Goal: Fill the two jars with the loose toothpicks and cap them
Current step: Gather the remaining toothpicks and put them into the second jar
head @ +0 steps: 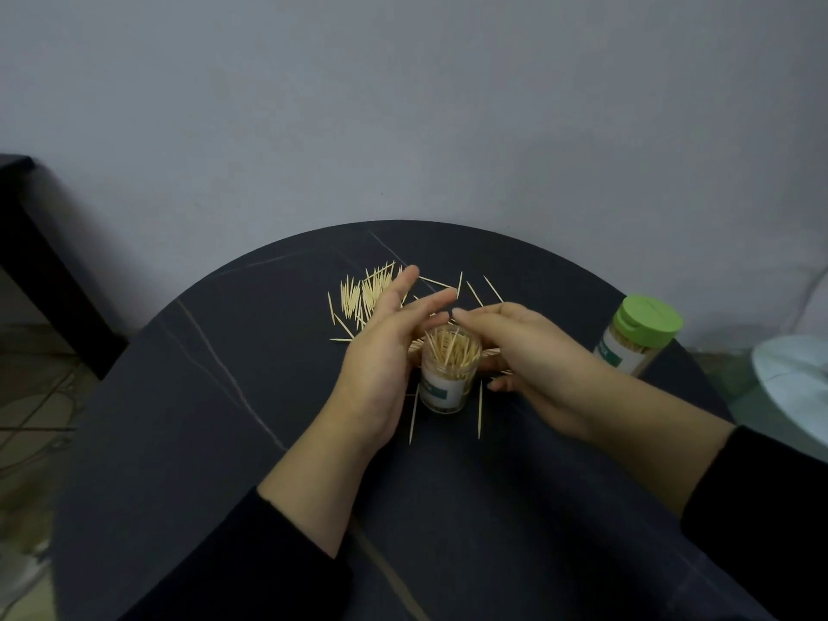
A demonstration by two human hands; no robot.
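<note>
An uncapped clear jar [448, 387] with a white and green label stands upright mid-table, toothpicks sticking up out of its mouth. My left hand [385, 351] lies against the jar's left side with straight fingers reaching past the rim. My right hand [524, 351] hovers at the jar's right, fingertips over the mouth; whether they pinch a toothpick I cannot tell. A heap of loose toothpicks [367, 293] lies behind my left hand, with others scattered around the jar. A second jar [636, 338], full and closed with a green cap, stands at the right edge.
The round dark table [201, 396] has pale veins and stands against a grey wall. A dark piece of furniture [31, 244] is at the left. A white object [793, 374] sits beyond the table's right edge.
</note>
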